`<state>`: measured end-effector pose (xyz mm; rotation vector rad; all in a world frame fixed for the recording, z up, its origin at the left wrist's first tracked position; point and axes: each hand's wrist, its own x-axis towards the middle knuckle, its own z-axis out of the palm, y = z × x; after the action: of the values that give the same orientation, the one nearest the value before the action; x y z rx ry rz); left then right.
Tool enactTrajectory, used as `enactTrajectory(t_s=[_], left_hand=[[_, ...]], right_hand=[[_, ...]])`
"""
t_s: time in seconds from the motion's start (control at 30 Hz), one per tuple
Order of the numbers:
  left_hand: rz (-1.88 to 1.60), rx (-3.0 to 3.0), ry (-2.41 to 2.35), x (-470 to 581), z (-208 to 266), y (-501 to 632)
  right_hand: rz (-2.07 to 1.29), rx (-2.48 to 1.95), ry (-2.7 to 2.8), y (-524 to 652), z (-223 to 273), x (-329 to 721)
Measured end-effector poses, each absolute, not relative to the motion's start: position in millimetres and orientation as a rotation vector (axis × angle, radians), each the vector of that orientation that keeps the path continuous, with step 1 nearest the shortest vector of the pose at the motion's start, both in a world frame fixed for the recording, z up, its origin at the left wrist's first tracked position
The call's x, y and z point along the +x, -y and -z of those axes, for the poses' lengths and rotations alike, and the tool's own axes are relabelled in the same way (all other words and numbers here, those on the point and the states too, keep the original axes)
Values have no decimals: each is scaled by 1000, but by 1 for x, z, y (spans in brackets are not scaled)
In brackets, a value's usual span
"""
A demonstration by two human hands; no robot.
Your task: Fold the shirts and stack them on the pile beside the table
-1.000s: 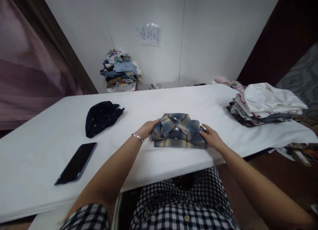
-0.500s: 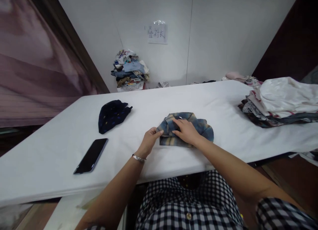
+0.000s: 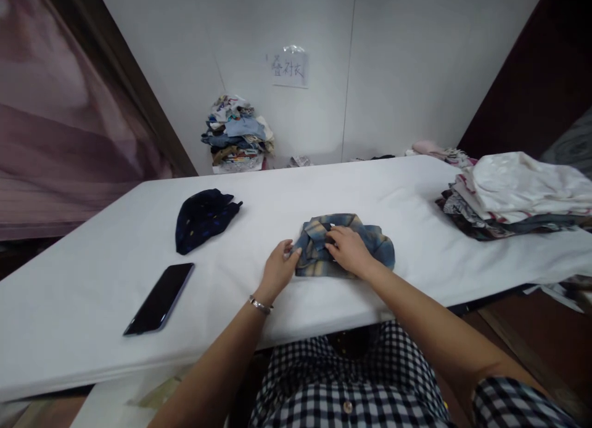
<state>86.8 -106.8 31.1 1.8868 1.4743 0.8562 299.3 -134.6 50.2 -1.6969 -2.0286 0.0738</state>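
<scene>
While both hands press it, one plaid shirt (image 3: 365, 243) lies folded on the desk (image 3: 416, 193).
Right hand (image 3: 349, 249) flat on the soft cloth; left hand (image 3: 277, 269) pinches its edge.

1. Right hand (image 3: 349, 250) covers the folded plaid shirt (image 3: 379, 246) centre; collar mostly hidden.
2. Clothes stack (image 3: 513, 197) at 3 o'clock cut by frame edge.
3. Wall note (image 3: 289, 69) at 12 o'clock: characters too small to read.
4. Bench (image 3: 83, 280) left end runs out of frame.

Checked shirt (image 3: 342, 385), wrist bracelet (image 3: 260, 304)
</scene>
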Motion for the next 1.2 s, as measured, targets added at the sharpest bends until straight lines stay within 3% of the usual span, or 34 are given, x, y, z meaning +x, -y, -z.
enactTrajectory(t_s=[0.13, 0.27, 0.47, 0.77, 0.93, 1.2], left_hand=[[-1014, 2209, -1305, 96, -51, 102], [-955, 2400, -1256, 117, -59, 82], [-649, 2286, -1336, 145, -42, 56], [-489, 2548, -1301, 147, -14, 68], [-489, 2584, -1321, 147, -10, 69], [-610, 2351, -1271, 147, -16, 68]], right_hand=[[54, -1611, 1983, 151, -62, 315], [108, -1751, 1828, 153, -62, 355], [-101, -2074, 1599, 153, -33, 407], [-51, -1838, 1756, 124, -28, 407], [-82, -2053, 1872, 116, -12, 404], [-140, -1966, 1819, 116, -9, 406]])
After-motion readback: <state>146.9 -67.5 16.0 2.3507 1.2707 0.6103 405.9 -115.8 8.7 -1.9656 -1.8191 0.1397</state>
